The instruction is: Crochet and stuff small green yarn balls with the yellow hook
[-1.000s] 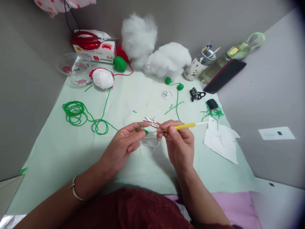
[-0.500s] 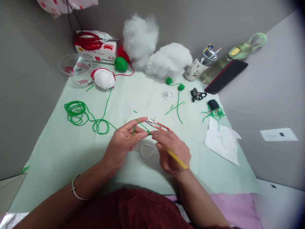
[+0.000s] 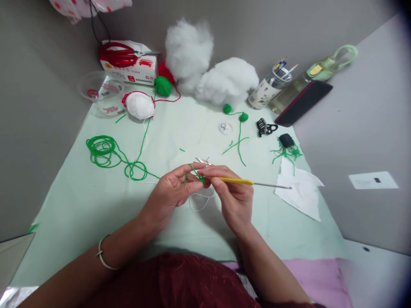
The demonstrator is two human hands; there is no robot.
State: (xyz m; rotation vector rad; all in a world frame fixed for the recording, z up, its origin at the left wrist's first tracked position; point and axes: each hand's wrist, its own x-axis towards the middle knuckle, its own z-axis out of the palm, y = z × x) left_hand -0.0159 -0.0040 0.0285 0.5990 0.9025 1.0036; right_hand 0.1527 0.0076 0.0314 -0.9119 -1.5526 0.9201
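My left hand (image 3: 170,192) pinches a strand of green yarn (image 3: 194,172) between thumb and fingers over the pale green cloth (image 3: 80,201). My right hand (image 3: 233,196) grips a yellow-handled crochet hook (image 3: 239,181), whose metal end points right towards a white paper (image 3: 300,190). The hook's tip meets the yarn at my left fingertips. The yarn trails left to loose coils (image 3: 102,152). Small snips (image 3: 204,161) lie just behind my fingers. A thin white loop of thread (image 3: 199,201) rests below my hands.
At the back stand two white stuffing heaps (image 3: 208,68), a box with red scissors (image 3: 128,60), a clear bowl (image 3: 99,92), a white ball (image 3: 139,105), green yarn balls (image 3: 162,85), a pen cup (image 3: 269,87), a phone (image 3: 303,102) and a bottle (image 3: 317,72). A black clip (image 3: 265,127) lies right.
My right hand has swung the hook from pointing down towards me to lying level, its metal end pointing right. The left hand kept its pinch on the green yarn.
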